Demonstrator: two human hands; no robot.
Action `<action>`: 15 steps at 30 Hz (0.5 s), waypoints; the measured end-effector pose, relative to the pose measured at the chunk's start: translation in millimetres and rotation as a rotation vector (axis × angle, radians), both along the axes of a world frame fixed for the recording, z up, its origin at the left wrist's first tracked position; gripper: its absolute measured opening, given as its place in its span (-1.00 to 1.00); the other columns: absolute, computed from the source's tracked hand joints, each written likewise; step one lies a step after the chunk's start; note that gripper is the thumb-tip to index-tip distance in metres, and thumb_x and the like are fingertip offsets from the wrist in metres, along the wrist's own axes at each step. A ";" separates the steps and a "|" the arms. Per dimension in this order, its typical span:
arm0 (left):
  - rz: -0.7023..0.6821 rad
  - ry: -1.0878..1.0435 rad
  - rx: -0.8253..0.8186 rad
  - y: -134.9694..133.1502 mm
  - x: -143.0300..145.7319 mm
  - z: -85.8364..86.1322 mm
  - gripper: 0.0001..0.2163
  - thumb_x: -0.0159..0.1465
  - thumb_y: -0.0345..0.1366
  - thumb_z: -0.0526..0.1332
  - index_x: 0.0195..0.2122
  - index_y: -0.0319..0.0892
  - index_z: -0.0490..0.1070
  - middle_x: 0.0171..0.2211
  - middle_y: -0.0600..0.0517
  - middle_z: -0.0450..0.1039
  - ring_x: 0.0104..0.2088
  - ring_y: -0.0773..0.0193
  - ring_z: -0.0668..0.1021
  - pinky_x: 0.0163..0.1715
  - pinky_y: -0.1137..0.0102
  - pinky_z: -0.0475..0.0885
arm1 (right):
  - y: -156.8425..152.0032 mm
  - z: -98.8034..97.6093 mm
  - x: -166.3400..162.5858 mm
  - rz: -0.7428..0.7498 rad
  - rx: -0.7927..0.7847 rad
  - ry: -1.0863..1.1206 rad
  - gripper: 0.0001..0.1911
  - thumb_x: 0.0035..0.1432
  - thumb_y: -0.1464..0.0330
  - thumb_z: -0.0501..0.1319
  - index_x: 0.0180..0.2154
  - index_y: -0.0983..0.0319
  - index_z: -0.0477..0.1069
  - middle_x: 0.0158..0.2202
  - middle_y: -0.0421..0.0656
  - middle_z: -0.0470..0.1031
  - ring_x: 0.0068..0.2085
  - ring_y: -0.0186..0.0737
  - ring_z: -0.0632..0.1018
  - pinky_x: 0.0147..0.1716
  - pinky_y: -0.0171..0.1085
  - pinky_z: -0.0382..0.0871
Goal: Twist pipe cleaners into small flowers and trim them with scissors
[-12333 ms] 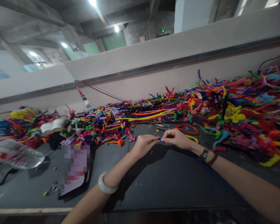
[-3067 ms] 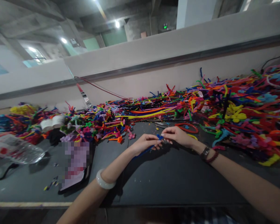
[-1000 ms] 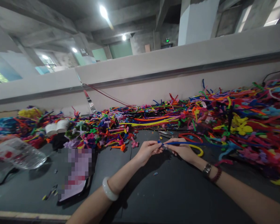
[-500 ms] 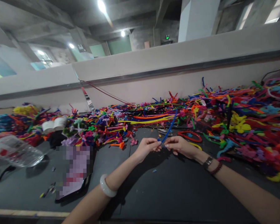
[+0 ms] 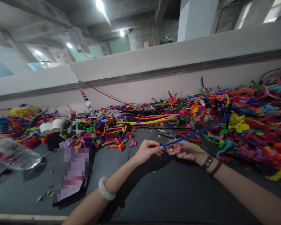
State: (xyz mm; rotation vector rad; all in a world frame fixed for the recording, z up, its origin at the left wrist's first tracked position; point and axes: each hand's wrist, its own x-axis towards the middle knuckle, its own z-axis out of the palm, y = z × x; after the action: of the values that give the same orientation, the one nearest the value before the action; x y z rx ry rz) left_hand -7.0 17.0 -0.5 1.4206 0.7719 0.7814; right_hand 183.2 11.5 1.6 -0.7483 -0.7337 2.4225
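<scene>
A long blue pipe cleaner point(image 5: 196, 132) is pinched at its near end by both of my hands above the dark table point(image 5: 168, 190). My left hand point(image 5: 148, 150) is closed on the tip, a pale bangle on that wrist. Just to its right, my right hand point(image 5: 186, 151) is also closed on the stem, with a watch and a bead bracelet at the wrist. The stem slants up and to the right over the coloured pile.
A big heap of coloured pipe cleaners point(image 5: 236, 122) runs along the wall from left to right. Scissors point(image 5: 165, 133) lie just beyond my hands. A phone point(image 5: 71, 175), a clear plastic bottle point(image 5: 12, 154) and white tape rolls point(image 5: 51, 126) sit at the left.
The free end of the blue pipe cleaner has swung from pointing up and away to slanting out to the right. Both hands stay pinched together at its near end.
</scene>
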 end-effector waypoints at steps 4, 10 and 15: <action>0.002 -0.004 -0.037 -0.6 -0.2 1.0 -0.76 -0.07 -0.17 0.24 -0.55 -0.30 0.41 -0.62 0.06 0.41 -0.61 0.42 0.40 -0.53 0.51 0.28 | -2.4 4.1 -3.3 -0.028 0.030 -0.008 -0.91 -0.02 0.48 0.08 -0.50 0.38 0.31 -0.59 -0.23 0.19 -0.64 -0.56 0.18 -0.84 -0.62 -0.07; -0.063 -0.116 -0.242 -1.1 -1.6 0.3 -0.77 -0.08 -0.22 0.28 -0.48 -0.30 0.38 -0.55 0.03 0.44 -0.57 0.44 0.44 -0.50 0.54 0.31 | -3.8 5.5 -7.8 -0.099 0.127 -0.050 -0.94 -0.11 0.47 0.16 -0.54 0.37 0.32 -0.66 -0.28 0.17 -0.65 -0.56 0.19 -0.81 -0.60 -0.06; -0.100 -0.181 -0.391 -0.8 -2.2 0.3 -0.79 -0.05 -0.31 0.28 -0.43 -0.31 0.36 -0.47 -0.02 0.46 -0.50 0.43 0.49 -0.43 0.55 0.36 | -3.6 2.9 -9.3 -0.220 0.229 -0.177 -0.89 -0.16 0.44 0.25 -0.53 0.36 0.35 -0.68 -0.30 0.23 -0.68 -0.58 0.20 -0.73 -0.56 0.07</action>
State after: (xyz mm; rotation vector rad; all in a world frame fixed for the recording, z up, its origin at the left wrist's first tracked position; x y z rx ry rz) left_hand -9.2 16.2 -0.2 1.0154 0.6658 0.6311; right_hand 173.8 7.9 4.5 -0.9057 -0.9272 2.0537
